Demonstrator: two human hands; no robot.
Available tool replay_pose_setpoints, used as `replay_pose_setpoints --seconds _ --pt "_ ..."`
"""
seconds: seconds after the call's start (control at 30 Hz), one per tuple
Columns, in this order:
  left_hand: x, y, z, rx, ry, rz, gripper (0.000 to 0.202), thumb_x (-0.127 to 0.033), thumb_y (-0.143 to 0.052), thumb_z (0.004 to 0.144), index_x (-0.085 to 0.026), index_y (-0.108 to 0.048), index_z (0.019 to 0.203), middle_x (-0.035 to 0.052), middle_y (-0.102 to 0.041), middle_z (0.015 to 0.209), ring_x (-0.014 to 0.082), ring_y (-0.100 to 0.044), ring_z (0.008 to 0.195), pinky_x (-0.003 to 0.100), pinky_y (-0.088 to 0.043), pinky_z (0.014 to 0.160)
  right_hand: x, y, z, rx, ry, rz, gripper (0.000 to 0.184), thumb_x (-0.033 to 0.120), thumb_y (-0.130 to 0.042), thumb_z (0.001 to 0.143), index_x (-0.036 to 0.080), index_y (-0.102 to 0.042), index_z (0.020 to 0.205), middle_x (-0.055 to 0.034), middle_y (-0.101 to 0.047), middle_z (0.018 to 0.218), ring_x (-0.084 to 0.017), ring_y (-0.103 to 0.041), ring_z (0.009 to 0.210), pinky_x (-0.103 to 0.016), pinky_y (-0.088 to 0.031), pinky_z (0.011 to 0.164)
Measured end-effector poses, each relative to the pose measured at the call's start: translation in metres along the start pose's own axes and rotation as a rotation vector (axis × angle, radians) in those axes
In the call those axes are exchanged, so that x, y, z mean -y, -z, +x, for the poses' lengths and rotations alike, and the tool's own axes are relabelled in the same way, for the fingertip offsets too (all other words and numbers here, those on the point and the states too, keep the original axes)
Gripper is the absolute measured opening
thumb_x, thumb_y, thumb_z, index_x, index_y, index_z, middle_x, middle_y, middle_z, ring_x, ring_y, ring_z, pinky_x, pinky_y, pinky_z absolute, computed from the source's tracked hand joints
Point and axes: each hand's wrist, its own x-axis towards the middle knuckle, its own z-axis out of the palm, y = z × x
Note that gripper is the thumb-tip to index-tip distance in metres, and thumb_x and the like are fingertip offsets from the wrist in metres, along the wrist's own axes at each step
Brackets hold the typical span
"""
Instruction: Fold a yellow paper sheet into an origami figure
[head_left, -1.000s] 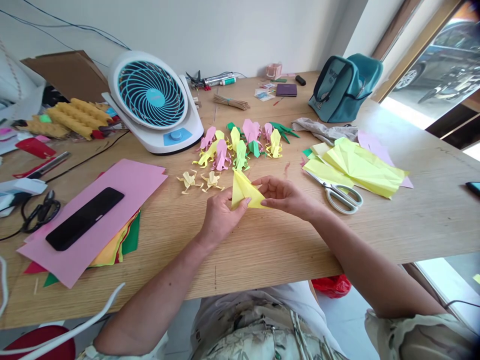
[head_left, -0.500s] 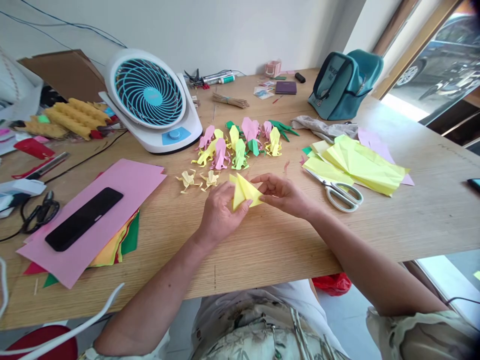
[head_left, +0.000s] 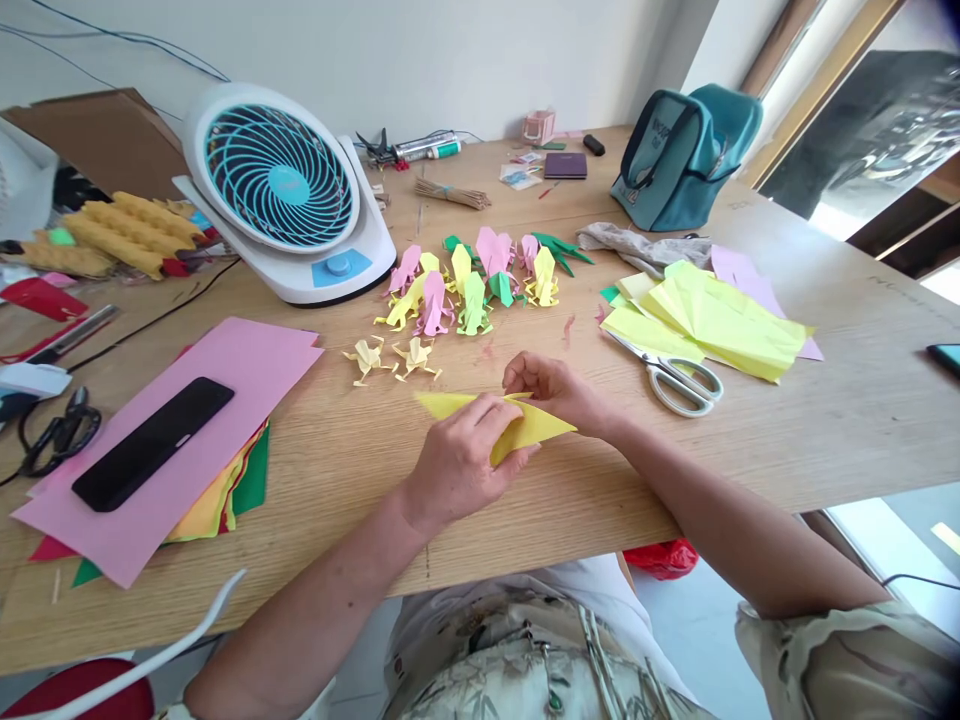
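Observation:
A folded yellow paper (head_left: 536,427) lies low over the wooden table (head_left: 825,430), in front of me. My left hand (head_left: 465,462) rests on top of it, fingers curled over its middle. My right hand (head_left: 551,388) pinches its far edge with bent fingers. Just beyond lie two small pale origami frogs (head_left: 390,357) and a cluster of pink, yellow and green origami frogs (head_left: 469,285).
White-handled scissors (head_left: 679,378) and a heap of creased yellow sheets (head_left: 712,318) lie to the right. A stack of coloured paper topped by a pink sheet (head_left: 247,375) holds a black phone (head_left: 152,442) at left. A desk fan (head_left: 281,190) and teal bag (head_left: 679,155) stand behind.
The yellow paper was held upright as a pointed fold; now it is lowered and laid flatter toward the table, with my left hand moved on top of it.

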Motion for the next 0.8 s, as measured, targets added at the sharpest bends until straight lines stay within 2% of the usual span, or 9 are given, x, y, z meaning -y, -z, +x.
replay_pose_setpoints --seconds 0.07,0.17,0.23,0.33,0.43,0.53,0.63,0.7,0.8 --pt "-0.002 -0.002 -0.001 0.036 0.006 -0.123 0.02 -0.031 -0.057 0.095 -0.015 -0.06 0.106 0.0076 -0.066 0.097 0.0178 -0.065 0.085 0.028 -0.053 0.075 -0.002 0.003 0.0 0.053 -0.037 -0.014 0.037 0.047 -0.078 0.076 0.02 -0.055 0.089 -0.0008 -0.067 0.08 -0.014 -0.062 0.069 -0.024 -0.046 0.058" --pt "-0.002 -0.008 -0.003 0.07 0.054 -0.185 0.015 -0.022 -0.048 0.099 -0.016 -0.061 0.101 0.0053 -0.066 0.092 0.0153 -0.064 0.084 0.026 -0.052 0.075 -0.002 0.01 -0.002 0.107 -0.075 -0.127 0.027 0.042 -0.07 0.082 0.017 -0.061 0.087 -0.0019 -0.068 0.081 -0.013 -0.061 0.067 -0.023 -0.045 0.057" --pt "0.0 -0.013 -0.003 0.095 0.095 -0.134 0.013 -0.015 -0.049 0.097 -0.018 -0.062 0.098 0.0046 -0.066 0.094 0.016 -0.065 0.088 0.027 -0.052 0.076 0.001 0.015 -0.004 0.109 -0.089 -0.218 0.023 0.039 -0.066 0.085 0.016 -0.065 0.089 -0.0031 -0.071 0.083 -0.012 -0.06 0.067 -0.023 -0.045 0.058" --pt "0.002 -0.018 -0.005 0.141 0.126 -0.059 0.016 -0.013 -0.055 0.093 -0.019 -0.063 0.105 0.0057 -0.067 0.106 0.0182 -0.066 0.096 0.029 -0.055 0.079 0.007 0.023 -0.007 0.111 -0.094 -0.324 0.02 0.034 -0.063 0.086 0.015 -0.067 0.092 -0.0041 -0.073 0.086 -0.014 -0.062 0.072 -0.023 -0.046 0.061" --pt "0.004 -0.021 -0.005 0.152 0.093 0.027 0.022 -0.015 -0.058 0.092 -0.019 -0.063 0.113 0.0074 -0.066 0.116 0.0217 -0.064 0.105 0.036 -0.056 0.089 0.012 0.029 -0.009 0.124 -0.093 -0.415 0.017 0.031 -0.065 0.083 0.016 -0.069 0.091 -0.0031 -0.073 0.087 -0.015 -0.063 0.076 -0.024 -0.048 0.065" --pt "0.006 -0.022 -0.004 0.182 0.042 0.07 0.031 -0.018 -0.062 0.091 -0.017 -0.061 0.122 0.0101 -0.064 0.124 0.0251 -0.059 0.114 0.041 -0.052 0.1 0.016 0.033 -0.01 0.074 -0.186 -0.495 0.014 0.027 -0.061 0.084 0.018 -0.071 0.087 -0.0031 -0.073 0.084 -0.016 -0.063 0.073 -0.024 -0.049 0.064" --pt "0.008 -0.025 -0.003 0.296 0.038 0.114 0.043 -0.025 -0.063 0.093 -0.013 -0.055 0.133 0.0124 -0.062 0.131 0.027 -0.056 0.117 0.044 -0.05 0.103 0.018 0.036 -0.008 -0.068 -0.334 -0.462 0.027 0.034 -0.051 0.093 0.017 -0.072 0.096 -0.0046 -0.071 0.079 -0.014 -0.06 0.062 -0.025 -0.049 0.057" --pt "0.007 -0.027 -0.003 0.368 0.042 0.175 0.047 -0.031 -0.061 0.094 -0.011 -0.053 0.136 0.0136 -0.062 0.134 0.0289 -0.055 0.119 0.046 -0.05 0.102 0.02 0.039 -0.007 -0.154 -0.39 -0.413 0.04 0.044 -0.045 0.098 0.015 -0.072 0.103 -0.0063 -0.071 0.079 -0.014 -0.06 0.06 -0.025 -0.05 0.056" --pt "0.006 -0.029 -0.004 0.416 0.036 0.263 0.053 -0.038 -0.061 0.094 -0.013 -0.051 0.14 0.0144 -0.058 0.141 0.0311 -0.051 0.124 0.05 -0.048 0.101 0.022 0.044 -0.008 -0.223 -0.428 -0.35 0.06 0.063 -0.038 0.098 0.014 -0.072 0.103 -0.0086 -0.072 0.082 -0.014 -0.06 0.06 -0.025 -0.05 0.057"
